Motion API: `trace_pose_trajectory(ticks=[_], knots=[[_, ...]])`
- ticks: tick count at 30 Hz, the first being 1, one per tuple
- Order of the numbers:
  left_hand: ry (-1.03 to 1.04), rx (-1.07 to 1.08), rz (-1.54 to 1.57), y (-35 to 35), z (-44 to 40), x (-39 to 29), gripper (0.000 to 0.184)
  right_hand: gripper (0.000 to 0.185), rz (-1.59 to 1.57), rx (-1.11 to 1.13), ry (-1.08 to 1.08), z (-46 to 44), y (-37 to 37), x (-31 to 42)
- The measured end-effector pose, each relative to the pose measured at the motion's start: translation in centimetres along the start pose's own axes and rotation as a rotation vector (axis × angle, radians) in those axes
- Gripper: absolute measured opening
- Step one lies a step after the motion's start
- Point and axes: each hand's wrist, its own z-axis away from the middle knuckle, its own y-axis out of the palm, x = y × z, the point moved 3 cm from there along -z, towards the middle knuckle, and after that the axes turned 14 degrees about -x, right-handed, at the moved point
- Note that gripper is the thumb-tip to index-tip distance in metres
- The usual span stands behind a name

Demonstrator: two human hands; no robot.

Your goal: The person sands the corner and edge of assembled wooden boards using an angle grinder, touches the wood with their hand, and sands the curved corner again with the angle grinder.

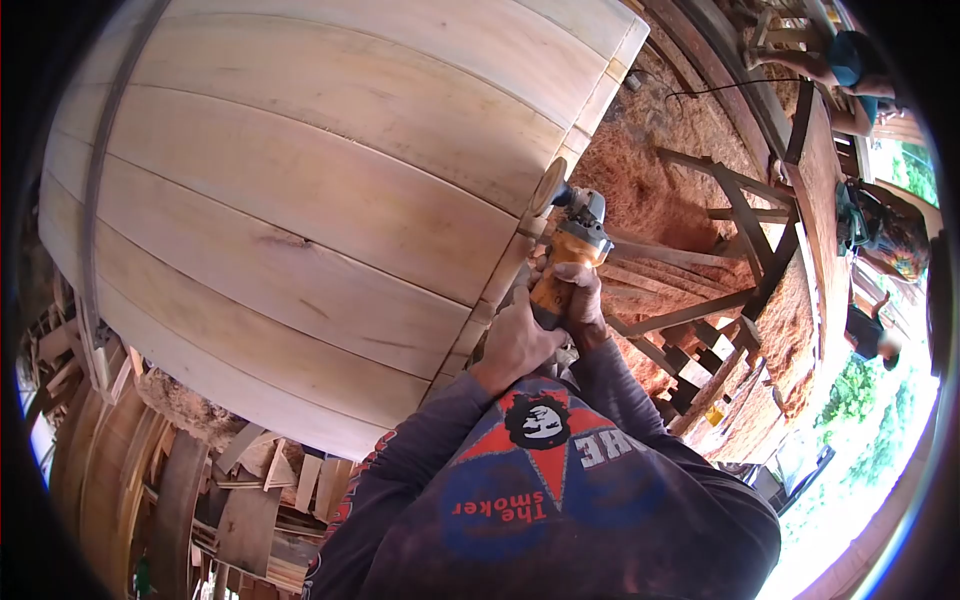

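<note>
A yellow and grey angle grinder (pixel 573 245) is gripped in both hands near the right edge of a large panel of pale wooden planks (pixel 330 190). My left hand (pixel 518 340) closes around the rear of its body. Closer to the grinder's head, my right hand (pixel 582 297) is wrapped round the yellow housing from the other side. The round disc (pixel 548 188) stands on edge at the panel's border strip (pixel 510 265); whether it touches the wood I cannot tell. Some fingers of both hands are hidden behind the tool.
Sawdust (pixel 640 170) covers the ground beyond the panel, with a wooden frame (pixel 745 215) standing there. A dark curved band (pixel 100 180) crosses the panel's left side. Scrap boards (pixel 250 510) lie at lower left. Other people (pixel 895 240) are at the far right.
</note>
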Motion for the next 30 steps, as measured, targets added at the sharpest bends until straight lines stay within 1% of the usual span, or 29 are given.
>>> trace_pose_trajectory(ticks=[2, 3, 4, 5, 6, 7, 8, 9, 10, 11, 12, 13, 14, 15, 16, 17, 19, 22, 24, 26, 28, 29, 30], knots=[[0.022, 0.005, 0.051, -0.1, -0.1, 0.2, 0.076, 0.037, 0.119, -0.02, -0.06, -0.1, 0.2, 0.4], [0.044, 0.007, 0.096, -0.2, -0.2, 0.4, 0.077, 0.037, 0.123, -0.021, -0.063, 0.1, 0.4, 0.7], [0.045, 0.006, 0.099, 0.0, -0.4, 1.0, 0.077, 0.035, 0.215, -0.043, -0.097, 0.4, 0.6, 0.9], [-0.011, 0.068, 0.226, 0.5, -0.6, 1.9, 0.079, 0.033, 0.304, -0.064, -0.132, 0.8, 1.1, 1.3], [-0.066, 0.133, 0.352, 0.5, -0.8, 2.2, 0.081, 0.033, 0.303, -0.064, -0.136, 1.3, 1.9, 1.6], [-0.061, 0.138, 0.35, 0.2, -0.8, 2.5, 0.081, 0.032, 0.466, -0.108, -0.225, 2.0, 2.6, 2.0], [-0.126, 0.208, 0.508, -0.3, -0.6, 2.4, 0.08, 0.032, 0.627, -0.159, -0.313, 2.6, 2.9, 2.2], [-0.191, 0.284, 0.663, -0.6, -0.4, 2.3, 0.08, 0.033, 0.728, -0.101, -0.456, 3.2, 3.2, 2.3], [-0.132, 0.284, 0.686, 0.0, -0.4, 3.3, 0.081, 0.034, 0.708, -0.097, -0.458, 3.3, 3.2, 2.2], [-0.131, 0.295, 0.684, 0.1, -0.3, 2.9, 0.081, 0.035, 0.692, -0.089, -0.455, 3.4, 3.1, 2.1], [-0.088, 0.251, 0.586, 0.0, -0.2, 2.6, 0.08, 0.033, 0.616, -0.128, -0.384, 3.5, 2.9, 2.1], [-0.045, 0.203, 0.488, -0.2, -0.1, 2.3, 0.08, 0.033, 0.616, -0.128, -0.381, 3.2, 2.5, 2.0], [-0.044, 0.186, 0.291, -0.2, -0.3, 1.6, 0.076, 0.032, 0.449, -0.13, -0.31, 2.4, 1.5, 1.9], [-0.049, 0.179, 0.293, -0.1, -0.5, 0.6, 0.076, 0.032, 0.286, -0.13, -0.239, 1.8, 1.2, 2.2], [-0.019, 0.147, 0.153, 0.1, -0.9, -0.5, 0.074, 0.032, 0.179, -0.04, -0.201, 1.3, 1.3, 2.7], [0.01, 0.117, 0.012, 0.2, -1.0, -1.3, 0.073, 0.035, 0.122, -0.01, -0.158, 0.5, 1.0, 2.7], [0.027, 0.074, 0.056, 0.3, -1.4, -1.9, 0.071, 0.035, 0.069, -0.028, -0.116, -0.7, 0.2, 2.7], [0.033, 0.041, 0.045, 0.8, -1.8, -1.4, 0.073, 0.036, 0.021, -0.042, -0.083, -1.2, 0.3, 2.5], [0.09, -0.004, 0.042, 0.7, -2.0, -1.2, 0.078, 0.036, 0.018, -0.044, -0.058, -1.6, 0.1, 2.1], [0.094, -0.008, 0.061, 0.4, -2.1, -1.2, 0.08, 0.035, 0.012, -0.05, -0.037, -1.7, 0.1, 1.9], [0.1, -0.011, 0.083, 0.2, -2.3, -1.2, 0.082, 0.033, 0.106, -0.009, -0.101, -1.7, 0.5, 2.3], [0.106, -0.012, 0.125, 0.1, -2.4, -1.2, 0.083, 0.033, 0.105, -0.009, -0.103, -1.5, 0.8, 2.6], [0.113, -0.012, 0.168, 0.0, -2.5, -1.1, 0.085, 0.034, 0.197, -0.019, -0.138, -1.3, 1.1, 2.9]])
